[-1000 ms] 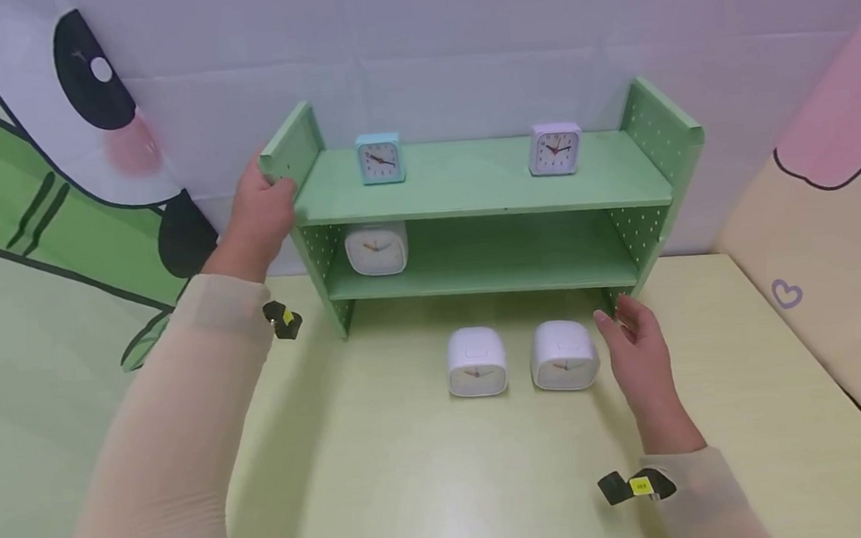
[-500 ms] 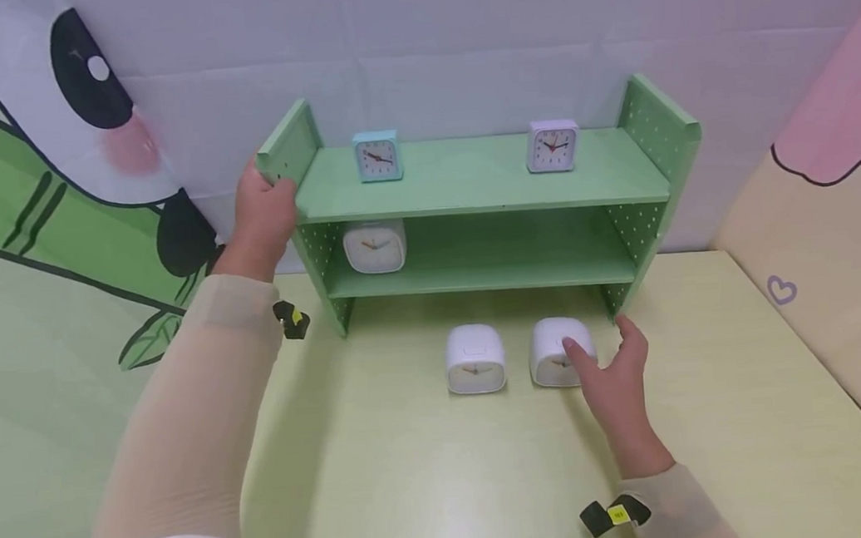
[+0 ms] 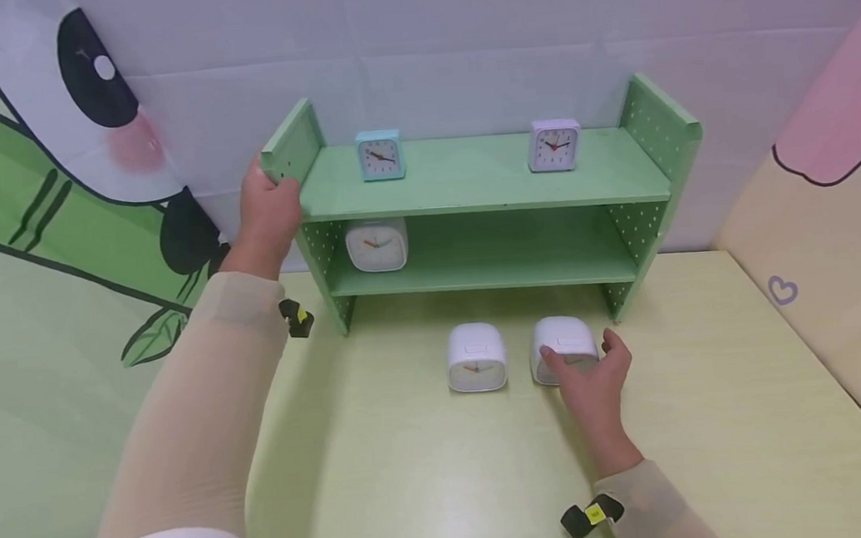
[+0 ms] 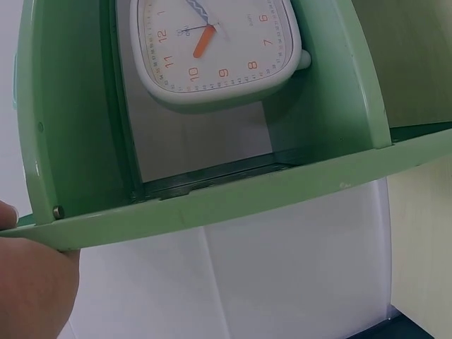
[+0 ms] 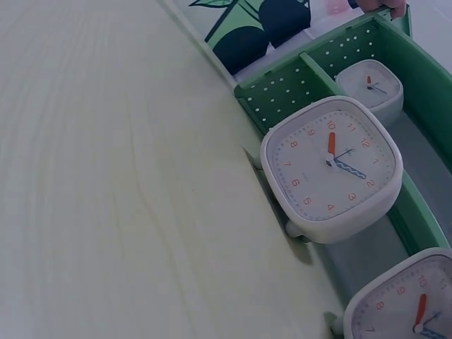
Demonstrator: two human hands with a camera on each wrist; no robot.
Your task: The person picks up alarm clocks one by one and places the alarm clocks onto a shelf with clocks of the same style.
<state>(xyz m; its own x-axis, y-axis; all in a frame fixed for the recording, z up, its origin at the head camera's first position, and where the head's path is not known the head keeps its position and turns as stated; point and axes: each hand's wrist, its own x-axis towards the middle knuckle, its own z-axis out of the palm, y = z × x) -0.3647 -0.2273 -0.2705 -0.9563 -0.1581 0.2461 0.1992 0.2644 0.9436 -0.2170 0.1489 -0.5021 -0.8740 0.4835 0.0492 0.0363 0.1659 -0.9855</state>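
My left hand [image 3: 268, 218] grips the left side panel of a green two-tier shelf [image 3: 485, 192], thumb on the inner side. In the left wrist view, part of that hand [image 4: 35, 286] shows at the panel's edge. My right hand [image 3: 594, 382] is spread over the right-hand white alarm clock [image 3: 566, 332] on the table, thumb overlapping its front and fingers by its right side. A second white alarm clock [image 3: 475, 347] stands to the left of it. Both face front in the right wrist view, where the right hand is out of sight.
On the shelf's top tier stand a small blue clock [image 3: 380, 156] and a small purple clock [image 3: 553, 145]. Another white alarm clock [image 3: 376, 246] sits at the left of the middle tier. The pale wood table [image 3: 416, 487] meets a cartoon-printed wall cloth [image 3: 459, 33] behind the shelf.
My right hand has moved left from beside the right-hand white alarm clock to over it, its thumb and fingers spreading apart. My left hand keeps its grip on the shelf.
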